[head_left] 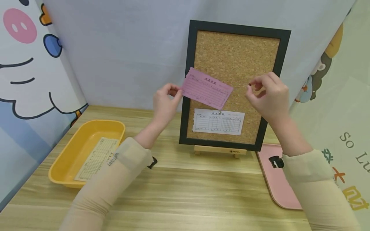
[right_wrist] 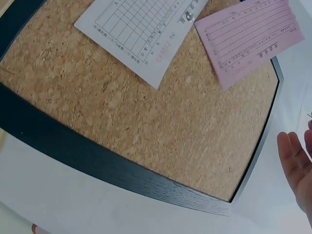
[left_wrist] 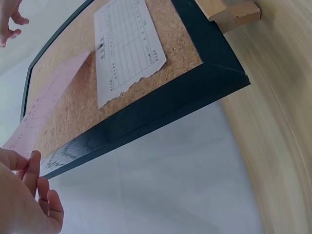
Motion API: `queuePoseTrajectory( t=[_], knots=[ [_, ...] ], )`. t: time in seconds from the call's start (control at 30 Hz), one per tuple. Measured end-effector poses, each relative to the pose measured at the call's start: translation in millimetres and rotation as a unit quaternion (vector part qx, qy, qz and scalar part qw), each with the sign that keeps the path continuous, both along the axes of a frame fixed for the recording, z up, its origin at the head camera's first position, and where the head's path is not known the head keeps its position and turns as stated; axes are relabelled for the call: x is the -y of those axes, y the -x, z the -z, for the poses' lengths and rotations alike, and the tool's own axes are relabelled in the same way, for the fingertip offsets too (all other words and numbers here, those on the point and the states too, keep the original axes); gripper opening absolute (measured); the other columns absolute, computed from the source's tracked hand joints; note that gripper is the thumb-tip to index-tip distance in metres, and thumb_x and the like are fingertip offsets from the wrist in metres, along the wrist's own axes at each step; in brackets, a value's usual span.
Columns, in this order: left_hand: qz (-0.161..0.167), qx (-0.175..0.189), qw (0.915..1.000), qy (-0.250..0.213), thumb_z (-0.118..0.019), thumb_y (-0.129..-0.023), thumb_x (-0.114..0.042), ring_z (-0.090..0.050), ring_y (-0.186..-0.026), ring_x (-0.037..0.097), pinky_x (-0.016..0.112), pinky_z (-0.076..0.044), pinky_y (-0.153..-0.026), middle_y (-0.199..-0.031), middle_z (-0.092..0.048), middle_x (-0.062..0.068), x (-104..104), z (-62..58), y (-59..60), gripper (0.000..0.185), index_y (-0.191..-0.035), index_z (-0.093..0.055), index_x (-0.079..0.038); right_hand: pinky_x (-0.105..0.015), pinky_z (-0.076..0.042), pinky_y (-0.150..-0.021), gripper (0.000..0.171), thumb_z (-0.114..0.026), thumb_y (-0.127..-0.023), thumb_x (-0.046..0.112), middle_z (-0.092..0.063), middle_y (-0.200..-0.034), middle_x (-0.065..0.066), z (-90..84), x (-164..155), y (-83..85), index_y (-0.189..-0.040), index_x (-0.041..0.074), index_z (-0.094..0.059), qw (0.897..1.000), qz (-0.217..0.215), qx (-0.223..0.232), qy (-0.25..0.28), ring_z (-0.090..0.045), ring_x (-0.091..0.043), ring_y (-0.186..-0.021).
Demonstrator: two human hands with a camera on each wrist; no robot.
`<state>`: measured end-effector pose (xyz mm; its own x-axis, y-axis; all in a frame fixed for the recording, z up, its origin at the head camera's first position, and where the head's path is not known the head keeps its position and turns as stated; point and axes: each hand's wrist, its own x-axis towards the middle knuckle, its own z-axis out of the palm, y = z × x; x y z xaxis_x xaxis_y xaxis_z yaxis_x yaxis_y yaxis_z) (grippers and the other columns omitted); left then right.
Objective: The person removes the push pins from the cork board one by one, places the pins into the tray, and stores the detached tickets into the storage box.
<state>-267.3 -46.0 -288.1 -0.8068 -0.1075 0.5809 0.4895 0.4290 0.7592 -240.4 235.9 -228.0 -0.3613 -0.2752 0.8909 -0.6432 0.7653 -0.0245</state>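
Cork board point(head_left: 237, 57): upright on a small easel point(head_left: 220, 150), at the back middle of the counter point(head_left: 185, 192), before the backdrop.
Printed form point(head_left: 218, 122): pinned low on the cork board.
Slip point(head_left: 206, 88): against the cork board, above the printed form, tilted, overlapping the left frame edge.
Left hand point(head_left: 164, 102): left of the cork board, pinching the slip's left end.
Right hand point(head_left: 268, 96): before the cork board's right edge, right of the slip, apart from it.
Tray point(head_left: 62, 163): on the counter, far left, with a sheet point(head_left: 96, 157) lying in it.
Flat board point(head_left: 274, 183): on the counter, right of the easel, under the right forearm.
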Motion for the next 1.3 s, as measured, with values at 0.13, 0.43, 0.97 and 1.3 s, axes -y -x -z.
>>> queuePoseTrajectory(
  t=[0.13, 0.43, 0.97, 1.3],
  knots=[
    [-0.002, -0.016, 0.9999, -0.003, -0.062, -0.090, -0.014, -0.057, -0.070, 0.017, 0.024, -0.036, -0.060, -0.080, -0.067, 0.010, 6.2, -3.3, -1.4, 0.013, -0.092, -0.066, -0.002, -0.002, -0.036, -0.064, 0.013, -0.062, -0.081, 0.005, -0.056, -0.075, -0.017, -1.8, -4.2, -6.6, -0.084, -0.007, -0.065, 1.000, -0.003, 0.009, 0.003, -0.054, -0.021, -0.067],
    [0.003, -0.008, 0.9999, 0.005, -0.063, -0.090, -0.017, -0.054, -0.066, 0.015, 0.023, -0.032, -0.054, -0.080, -0.069, 0.008, 19.7, -15.7, -9.9, 0.015, -0.093, -0.067, -0.003, -0.001, -0.036, -0.066, 0.011, -0.062, -0.080, 0.002, -0.059, -0.075, -0.017, -5.7, -13.6, -17.8, -0.085, -0.007, -0.065, 1.000, -0.010, 0.021, 0.012, -0.055, -0.019, -0.062],
    [-0.005, 0.038, 0.9984, 0.040, -0.062, -0.092, -0.026, -0.051, -0.068, 0.015, 0.021, -0.033, -0.053, -0.086, -0.071, 0.007, 59.3, -40.1, -29.0, 0.021, -0.099, -0.067, -0.007, -0.003, -0.033, -0.069, 0.018, -0.062, -0.080, 0.010, -0.059, -0.073, -0.018, -12.6, -37.6, -37.1, -0.081, -0.007, -0.065, 0.999, 0.029, 0.019, 0.024, -0.042, 0.002, -0.066],
    [-0.009, 0.034, 0.9965, 0.076, -0.061, -0.092, -0.026, -0.051, -0.069, 0.014, 0.022, -0.035, -0.058, -0.086, -0.070, 0.009, 83.0, -47.9, -41.6, 0.022, -0.100, -0.068, -0.006, -0.005, -0.035, -0.070, 0.025, -0.059, -0.082, 0.016, -0.058, -0.072, -0.019, -8.4, -55.4, -49.2, -0.083, -0.008, -0.066, 0.999, 0.034, 0.029, 0.031, -0.040, 0.013, -0.071]
  ],
)
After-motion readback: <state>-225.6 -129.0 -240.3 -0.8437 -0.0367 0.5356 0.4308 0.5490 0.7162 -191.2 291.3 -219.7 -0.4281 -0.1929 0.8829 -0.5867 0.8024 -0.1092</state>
